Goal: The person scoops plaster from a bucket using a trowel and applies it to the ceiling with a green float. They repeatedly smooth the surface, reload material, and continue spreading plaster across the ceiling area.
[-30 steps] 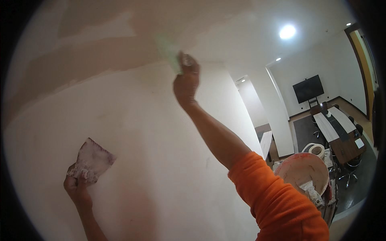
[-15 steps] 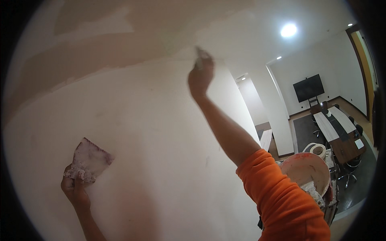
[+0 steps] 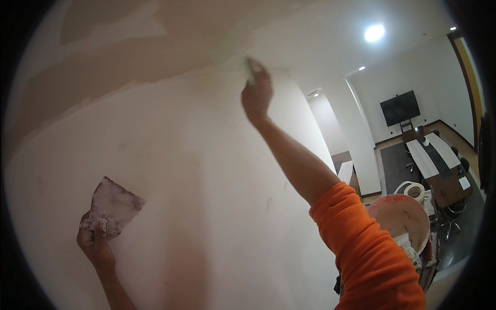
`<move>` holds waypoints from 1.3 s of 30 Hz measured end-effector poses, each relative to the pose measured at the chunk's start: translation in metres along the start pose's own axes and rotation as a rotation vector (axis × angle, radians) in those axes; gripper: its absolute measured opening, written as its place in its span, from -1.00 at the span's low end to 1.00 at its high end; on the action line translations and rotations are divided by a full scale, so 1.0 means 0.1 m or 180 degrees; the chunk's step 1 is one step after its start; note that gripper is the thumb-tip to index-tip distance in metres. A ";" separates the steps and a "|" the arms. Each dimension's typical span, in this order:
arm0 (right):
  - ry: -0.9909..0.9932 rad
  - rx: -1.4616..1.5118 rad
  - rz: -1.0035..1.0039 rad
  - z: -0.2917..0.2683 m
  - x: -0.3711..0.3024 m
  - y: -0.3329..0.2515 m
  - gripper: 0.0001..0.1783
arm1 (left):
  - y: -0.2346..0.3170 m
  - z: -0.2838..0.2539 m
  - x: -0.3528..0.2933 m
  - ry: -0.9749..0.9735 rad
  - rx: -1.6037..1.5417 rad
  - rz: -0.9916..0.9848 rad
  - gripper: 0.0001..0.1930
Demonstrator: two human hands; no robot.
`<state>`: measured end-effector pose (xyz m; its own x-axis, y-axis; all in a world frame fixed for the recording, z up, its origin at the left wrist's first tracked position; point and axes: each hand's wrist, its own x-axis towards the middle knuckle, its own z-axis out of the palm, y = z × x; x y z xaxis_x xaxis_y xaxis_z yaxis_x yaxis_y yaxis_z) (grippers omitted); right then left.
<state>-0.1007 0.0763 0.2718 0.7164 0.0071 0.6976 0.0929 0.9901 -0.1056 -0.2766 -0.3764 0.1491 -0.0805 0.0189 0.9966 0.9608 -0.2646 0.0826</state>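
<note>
My left hand (image 3: 98,247), low on the left, grips a flat scraper (image 3: 118,204) by its lower corner. Purplish-white putty smears the plate, and thick lumps cling beside my thumb. Raised high in front of the white wall (image 3: 222,170), my right hand (image 3: 257,101) is closed around a thin, flat tool (image 3: 251,68), seen nearly edge-on and a little blurred; it looks like a putty knife. The tool is near the line where wall meets ceiling (image 3: 206,31); whether it touches cannot be told. A broad tan band (image 3: 119,67) with ragged edges runs along there.
Below right, beside my orange sleeve (image 3: 372,248), stands a round pinkish basin (image 3: 400,219) with whitish stuff at its rim. A tape roll (image 3: 415,191) lies behind it. Farther off are a long table (image 3: 449,186), chairs and a screen (image 3: 400,108) on a stand.
My right hand stays near the wall's top edge, its tool shifted slightly left and sharper now. The room on the right has shifted slightly rightward in view. My left hand keeps the scraper almost unmoved.
</note>
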 end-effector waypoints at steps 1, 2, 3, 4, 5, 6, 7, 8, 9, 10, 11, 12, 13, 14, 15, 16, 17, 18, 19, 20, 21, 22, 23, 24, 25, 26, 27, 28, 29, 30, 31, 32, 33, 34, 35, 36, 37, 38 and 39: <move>0.0496 0.0100 0.0022 -0.05 0.17 0.03 -0.27 | -0.03 -0.02 0.00 -0.0018 -0.0007 0.0076 -0.71; 0.0698 -0.0125 0.0298 -0.09 0.35 -0.07 -0.31 | -0.06 -0.06 -0.03 -0.0052 0.0078 0.0055 -0.72; 0.1019 0.0614 0.0346 -0.05 0.60 -0.12 -0.31 | -0.07 -0.07 0.00 -0.0128 0.0112 0.0086 -0.73; 0.1133 0.0511 0.0336 0.05 0.71 -0.17 -0.32 | -0.07 -0.04 0.05 -0.0214 0.0135 0.0133 -0.73; 0.1247 0.0423 0.0337 0.16 0.83 -0.23 -0.33 | -0.07 -0.02 0.08 -0.0158 0.0094 0.0112 -0.73; 0.1151 -0.0521 0.0334 0.35 0.85 -0.36 -0.34 | -0.05 0.01 0.13 -0.0136 0.0059 0.0102 -0.72; 0.0736 -0.0513 0.0406 0.48 0.66 -0.56 -0.31 | -0.06 -0.01 0.11 -0.0077 0.0073 0.0008 -0.71; 0.0307 -0.0504 0.0454 0.48 0.39 -0.71 -0.28 | -0.07 -0.01 0.07 -0.0025 0.0043 -0.0070 -0.71; -0.0061 -0.0301 0.0396 0.39 0.09 -0.75 -0.26 | -0.06 -0.05 0.02 0.0027 0.0038 -0.0163 -0.71; -0.0381 -0.0112 0.0314 0.25 -0.10 -0.75 -0.25 | -0.05 -0.06 0.00 0.0074 -0.0005 -0.0214 -0.71; -0.0267 0.0422 0.0416 0.14 -0.21 -0.62 -0.26 | -0.06 -0.06 0.01 0.0044 -0.0035 -0.0131 -0.70; 0.0019 0.0119 0.0513 0.07 -0.22 -0.45 -0.32 | -0.06 -0.07 0.01 0.0017 -0.0055 -0.0049 -0.70; 0.0496 0.0001 0.0419 -0.01 -0.06 -0.29 -0.39 | -0.07 -0.09 0.02 0.0002 -0.0064 0.0028 -0.69; 0.1092 0.0144 0.0606 -0.10 0.21 -0.17 -0.44 | -0.06 -0.10 0.03 -0.0045 -0.0019 0.0053 -0.68; 0.1260 0.0150 0.0512 -0.22 0.54 0.01 -0.48 | -0.05 -0.10 0.03 -0.0095 0.0038 0.0052 -0.67; 0.1653 0.0039 0.0171 -0.37 0.82 0.01 -0.46 | -0.04 -0.11 0.03 -0.0137 0.0120 0.0048 -0.66; 0.1589 -0.0139 0.0022 -0.57 1.15 0.06 -0.43 | -0.05 -0.11 0.04 -0.0147 0.0057 0.0086 -0.65; 0.1515 -0.0316 -0.0129 -0.63 1.37 0.12 -0.41 | -0.08 -0.09 0.04 -0.0154 -0.0008 0.0117 -0.64; 0.1610 -0.0463 -0.0245 -0.51 1.43 0.15 -0.56 | -0.10 -0.08 0.04 -0.0160 -0.0067 0.0141 -0.64; 0.1695 -0.0602 -0.0357 -0.35 1.43 0.17 -0.69 | -0.09 -0.08 0.04 -0.0197 -0.0033 0.0139 -0.64; 0.1780 -0.0743 -0.0475 -0.19 1.38 0.19 -0.75 | -0.08 -0.09 0.03 -0.0234 -0.0005 0.0137 -0.65; 0.1317 -0.0644 0.0019 0.02 1.08 0.03 -0.34 | -0.07 -0.10 0.02 -0.0268 0.0047 0.0124 -0.66; 0.1462 -0.0874 -0.0173 0.21 0.90 0.02 -0.31 | -0.03 -0.06 0.03 -0.0247 0.0003 0.0091 -0.67; 0.0995 -0.0783 -0.0037 0.34 0.63 -0.11 -0.27 | -0.02 -0.04 0.03 -0.0196 -0.0022 0.0033 -0.68; 0.0945 -0.0767 -0.0165 0.44 0.39 -0.19 -0.23 | 0.01 -0.01 0.06 -0.0185 -0.0069 0.0002 -0.69; 0.0471 -0.0544 0.0020 0.50 0.12 -0.31 -0.21 | -0.01 -0.01 0.06 -0.0146 0.0000 0.0028 -0.70; 0.0189 -0.0198 0.0029 0.48 -0.10 -0.39 -0.23 | -0.04 -0.03 0.05 -0.0094 0.0065 0.0059 -0.71; -0.0227 -0.0126 0.0211 0.38 -0.25 -0.49 -0.25 | -0.06 -0.06 0.04 -0.0051 0.0154 0.0079 -0.72; -0.0318 -0.0035 0.0285 0.31 -0.33 -0.52 -0.26 | -0.06 -0.07 0.01 -0.0048 0.0139 0.0081 -0.72; -0.0408 0.0059 0.0362 0.24 -0.37 -0.52 -0.28 | -0.05 -0.08 -0.01 -0.0046 0.0128 0.0084 -0.72; 0.0047 0.0096 0.0365 0.18 -0.32 -0.43 -0.30 | -0.02 -0.08 -0.01 -0.0057 0.0093 0.0115 -0.73; 0.0480 0.0143 0.0361 0.16 -0.25 -0.38 -0.32 | -0.03 -0.07 -0.01 -0.0073 0.0028 0.0052 -0.73; 0.0522 0.0219 0.0818 0.11 -0.14 -0.28 -0.45 | -0.02 -0.03 0.00 -0.0087 -0.0031 -0.0010 -0.73; 0.0198 0.0502 0.1765 0.06 0.01 -0.27 -0.56 | -0.03 -0.01 -0.01 -0.0077 -0.0083 -0.0095 -0.73; 0.0262 0.0895 0.1957 0.00 0.12 -0.27 -0.65 | -0.02 -0.01 -0.02 -0.0117 -0.0042 -0.0057 -0.74; 0.0372 0.1507 0.2338 0.03 0.22 -0.33 -0.66 | -0.01 -0.01 -0.03 -0.0158 0.0001 -0.0021 -0.74; 0.0512 0.2106 0.2698 0.02 0.34 -0.35 -0.66 | 0.01 0.00 -0.02 -0.0219 0.0019 0.0032 -0.75; 0.0616 0.2720 0.3070 0.05 0.40 -0.40 -0.67 | 0.03 0.01 -0.04 -0.0207 0.0014 0.0033 -0.74; 0.0472 0.2604 0.3143 0.08 0.41 -0.45 -0.68 | 0.05 0.03 -0.05 -0.0194 0.0008 0.0033 -0.73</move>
<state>-0.0808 0.0327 0.3109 0.3131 0.8178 0.4829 -0.9275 0.3726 -0.0297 -0.2702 -0.3752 0.1451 -0.0543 0.0749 0.9957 0.9622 -0.2627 0.0722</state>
